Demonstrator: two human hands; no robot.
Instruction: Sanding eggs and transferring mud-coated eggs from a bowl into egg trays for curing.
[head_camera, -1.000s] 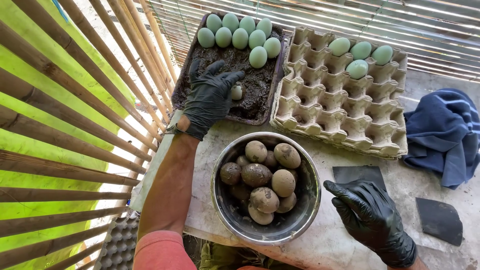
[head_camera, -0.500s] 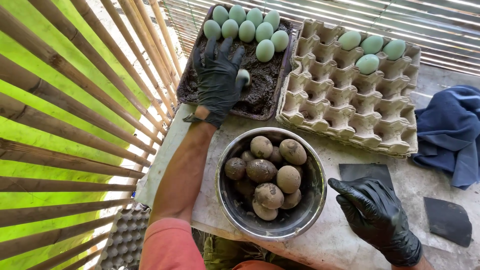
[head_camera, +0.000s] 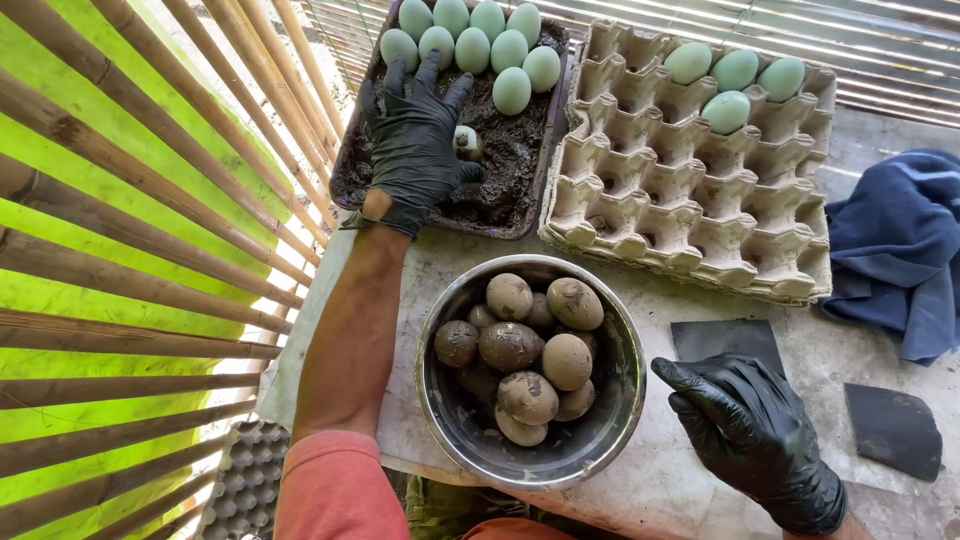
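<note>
The left hand (head_camera: 415, 150) covers much of the dark tray (head_camera: 345, 185), and its thumb hides part of a muddy egg (head_camera: 466, 142), so whether the fingers (head_camera: 432, 75) grip it cannot be told. The pale green eggs (head_camera: 470, 45) in the tray's far row are cut by the top edge. The blue cloth (head_camera: 895, 250) runs off the right edge. Lower eggs in the metal bowl (head_camera: 600, 440) lie buried under the upper ones. The right hand (head_camera: 750, 435) ends at the bottom edge.
</note>
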